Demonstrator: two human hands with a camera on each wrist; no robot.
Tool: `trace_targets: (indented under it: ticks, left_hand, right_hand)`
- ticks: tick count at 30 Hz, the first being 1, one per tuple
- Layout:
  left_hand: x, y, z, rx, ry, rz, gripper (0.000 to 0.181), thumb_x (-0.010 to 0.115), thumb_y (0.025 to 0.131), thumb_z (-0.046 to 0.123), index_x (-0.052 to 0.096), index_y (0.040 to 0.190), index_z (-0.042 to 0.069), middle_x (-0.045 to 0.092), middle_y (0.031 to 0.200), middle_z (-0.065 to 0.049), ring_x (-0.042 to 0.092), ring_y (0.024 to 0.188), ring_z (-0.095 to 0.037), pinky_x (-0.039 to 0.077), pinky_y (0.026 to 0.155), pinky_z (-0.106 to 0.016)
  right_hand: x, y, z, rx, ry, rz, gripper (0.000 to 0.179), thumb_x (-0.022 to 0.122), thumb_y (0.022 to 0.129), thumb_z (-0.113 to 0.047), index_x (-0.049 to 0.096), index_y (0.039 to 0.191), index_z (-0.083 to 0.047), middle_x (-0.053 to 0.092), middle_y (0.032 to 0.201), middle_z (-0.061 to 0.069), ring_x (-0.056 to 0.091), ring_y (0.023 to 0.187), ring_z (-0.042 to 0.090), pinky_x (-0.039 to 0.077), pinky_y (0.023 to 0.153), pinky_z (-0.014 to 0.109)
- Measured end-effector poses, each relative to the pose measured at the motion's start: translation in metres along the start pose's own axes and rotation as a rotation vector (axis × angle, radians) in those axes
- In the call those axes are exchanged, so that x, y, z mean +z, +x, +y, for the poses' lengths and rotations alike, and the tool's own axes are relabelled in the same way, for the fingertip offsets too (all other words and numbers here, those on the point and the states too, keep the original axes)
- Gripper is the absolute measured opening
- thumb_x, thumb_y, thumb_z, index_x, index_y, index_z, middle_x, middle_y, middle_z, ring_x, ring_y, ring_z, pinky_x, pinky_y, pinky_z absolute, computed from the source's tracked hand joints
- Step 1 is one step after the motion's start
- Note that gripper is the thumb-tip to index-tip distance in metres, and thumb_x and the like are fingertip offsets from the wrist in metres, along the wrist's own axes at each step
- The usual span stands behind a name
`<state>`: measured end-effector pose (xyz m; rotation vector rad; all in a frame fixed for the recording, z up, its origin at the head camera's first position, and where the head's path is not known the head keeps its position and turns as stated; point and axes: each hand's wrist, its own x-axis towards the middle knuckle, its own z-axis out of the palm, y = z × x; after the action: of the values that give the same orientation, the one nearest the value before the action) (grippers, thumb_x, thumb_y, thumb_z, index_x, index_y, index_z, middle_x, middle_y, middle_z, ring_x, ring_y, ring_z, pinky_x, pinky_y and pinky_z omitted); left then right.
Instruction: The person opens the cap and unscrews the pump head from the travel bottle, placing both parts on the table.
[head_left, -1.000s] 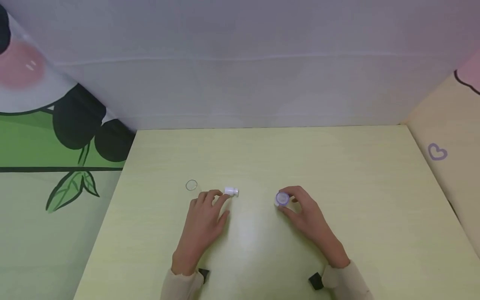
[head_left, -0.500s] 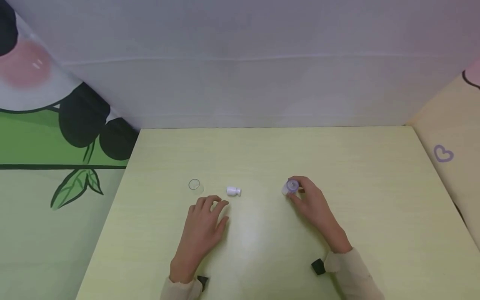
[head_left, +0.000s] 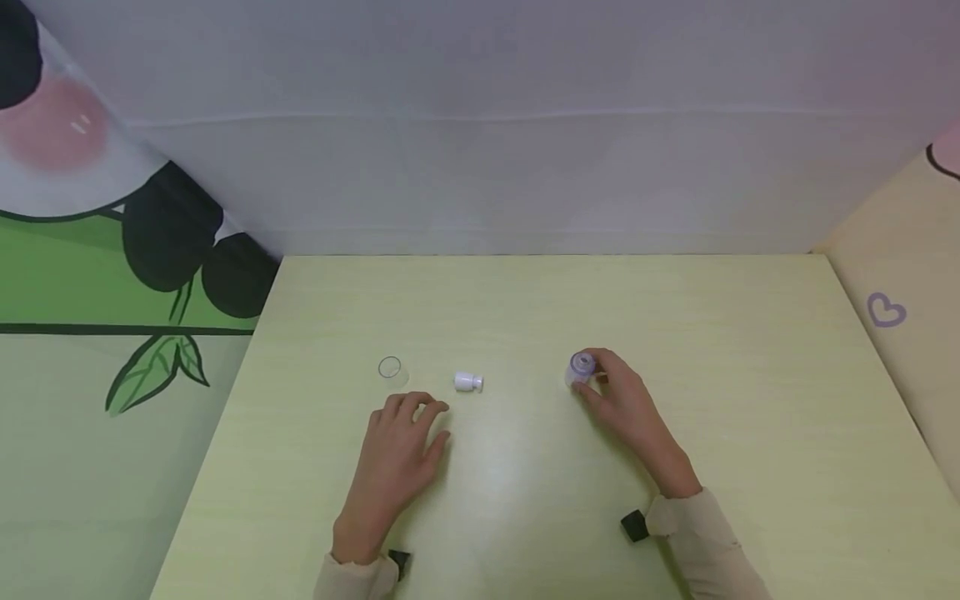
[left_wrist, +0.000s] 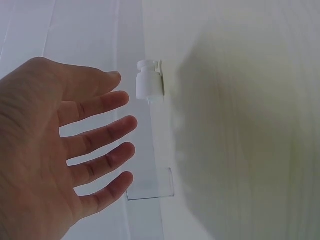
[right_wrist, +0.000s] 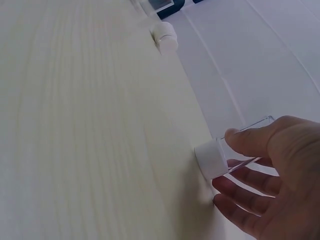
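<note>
My right hand (head_left: 626, 417) pinches a small clear bottle (head_left: 582, 365) between thumb and fingers. In the right wrist view the bottle's white base (right_wrist: 211, 159) is at the tabletop, with its see-through part rising into my grip. A purple-tinted rim tops it in the head view. My left hand (head_left: 393, 467) hovers palm down with fingers loosely spread and nothing in them. Just beyond its fingertips a white pump head (head_left: 468, 382) lies on its side; the left wrist view shows this pump head (left_wrist: 149, 82) past the thumb. A clear cap (head_left: 390, 367) stands farther left.
The pale wooden table (head_left: 480, 300) ends at a white cloth backdrop (head_left: 480, 167). A wall with painted cherries (head_left: 172, 225) borders the left, and a cream wall (head_left: 900, 375) the right. Black wrist cameras (head_left: 634, 526) stick out near both sleeves.
My left hand has drawn back from the pump head, toward me. My right hand has carried the bottle away from me and a little right, and the bottle's tilt has changed.
</note>
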<state>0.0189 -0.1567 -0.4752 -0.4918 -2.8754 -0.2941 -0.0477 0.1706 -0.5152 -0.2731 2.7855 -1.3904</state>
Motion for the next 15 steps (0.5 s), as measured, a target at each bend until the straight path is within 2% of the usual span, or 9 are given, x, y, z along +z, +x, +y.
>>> trace_targets:
  ticks: [9,15]
  left_hand:
    - [-0.003,-0.002,-0.006,-0.029,-0.011,-0.016,0.03,0.083,0.087,0.019,0.073,0.115,0.015,0.067,0.118,-0.005,0.059,0.113,-0.034,0.051,0.085,-0.051]
    - [-0.008,-0.005,-0.017,-0.084,-0.021,-0.027,0.029,0.081,0.089,0.02,0.073,0.116,0.013,0.067,0.12,-0.007,0.058,0.116,-0.036,0.05,0.087,-0.054]
  right_hand:
    - [-0.003,-0.005,0.004,0.035,-0.007,-0.03,0.051,0.075,0.094,-0.007,0.052,0.138,0.004,0.064,0.131,0.021,0.065,0.116,0.038,0.055,0.1,0.053]
    - [-0.015,-0.016,0.01,0.021,-0.073,-0.008,0.048,0.075,0.094,-0.008,0.055,0.137,0.0,0.066,0.128,0.018,0.065,0.113,0.036,0.053,0.098,0.053]
